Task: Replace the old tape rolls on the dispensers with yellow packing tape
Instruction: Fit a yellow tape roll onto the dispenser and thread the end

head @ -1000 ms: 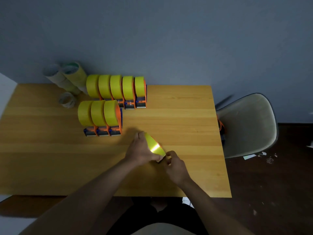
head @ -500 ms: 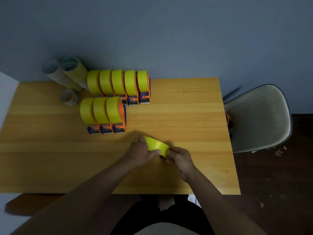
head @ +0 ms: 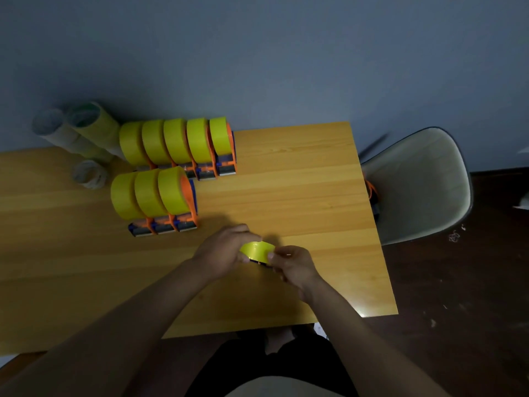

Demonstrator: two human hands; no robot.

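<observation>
A yellow tape roll (head: 257, 250) on a dispenser sits low over the wooden table (head: 300, 196), held between both hands. My left hand (head: 221, 250) grips its left side, and my right hand (head: 292, 263) pinches its right edge. The dispenser body under the roll is mostly hidden, with only a dark sliver showing. Two rows of orange dispensers loaded with yellow tape stand at the back left: a far row of several (head: 177, 144) and a near row of three (head: 154, 196).
Stacked tape rolls lie on their sides in two columns (head: 77, 130) at the table's far left corner, with a small pale roll (head: 89, 174) in front of them. A grey chair (head: 418, 184) stands off the table's right edge. A grey wall rises behind.
The yellow roll has tipped from steeply tilted to nearly flat between my hands. My right hand has moved in and taken hold of its right edge. The camera view shifted slightly.
</observation>
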